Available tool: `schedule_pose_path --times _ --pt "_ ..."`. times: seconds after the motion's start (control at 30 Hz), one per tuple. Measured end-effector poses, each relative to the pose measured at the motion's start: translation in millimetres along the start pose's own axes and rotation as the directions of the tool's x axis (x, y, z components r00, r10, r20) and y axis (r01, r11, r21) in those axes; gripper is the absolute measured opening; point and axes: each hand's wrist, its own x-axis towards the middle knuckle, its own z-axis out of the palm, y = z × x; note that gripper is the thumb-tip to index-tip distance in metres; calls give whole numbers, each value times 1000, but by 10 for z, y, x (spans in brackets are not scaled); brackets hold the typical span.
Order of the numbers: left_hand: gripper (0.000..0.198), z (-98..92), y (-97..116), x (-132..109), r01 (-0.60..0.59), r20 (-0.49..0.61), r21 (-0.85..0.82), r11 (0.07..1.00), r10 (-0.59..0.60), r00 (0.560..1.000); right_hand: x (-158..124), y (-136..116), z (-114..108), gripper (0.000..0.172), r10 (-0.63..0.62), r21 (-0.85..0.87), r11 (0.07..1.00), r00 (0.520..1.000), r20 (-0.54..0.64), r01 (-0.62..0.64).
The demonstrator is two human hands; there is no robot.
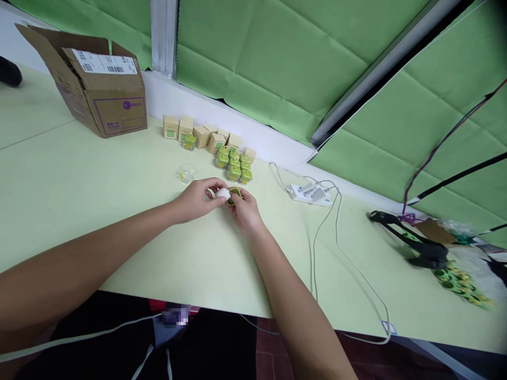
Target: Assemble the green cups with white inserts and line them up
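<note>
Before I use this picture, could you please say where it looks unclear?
Head view: the white rounded piece shows little surface detail; head view, far right: the green-and-yellow pile looks smeared; head view, bottom: pixelation covers a patch.

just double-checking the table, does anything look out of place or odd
One green-lidded container stands apart from the cluster of similar ones. A white cable loops past the front edge of the table, so it could snag.

Both arms (130, 237) are extended forward; the left hand (200, 199) and right hand (246, 211) are held close together, fingers (216, 182) bent.
</note>
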Motion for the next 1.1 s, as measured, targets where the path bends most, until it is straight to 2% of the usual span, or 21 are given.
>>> schedule_pose_path --times 0.33,0.43,0.63,0.87,0.97,1.1 --pt "34 1 -28 5 20 -67 -11 1000 -21 998 -22 -48 -24 10 157 89 982 984 85 -164" --pt "35 0 -35 11 23 -78 -17 1000 -24 997 -16 -53 -26 17 179 131 973 980 90 -190" --pt "35 2 -20 12 21 -77 -35 999 -23 997 -19 -103 -9 26 186 121 974 982 40 -190" --pt "37 25 -35 -18 65 37 -114 991 -62 997 -62 -110 16 24 113 36 993 994 4 -113" --pt "36 43 -32 -22 75 69 -145 987 -65 996 -59 -68 13 24 73 30 997 994 82 -76" --pt "34 44 -2 -16 72 48 -161 984 -65 997 -46 -46 2 24 74 118 987 967 243 -105"
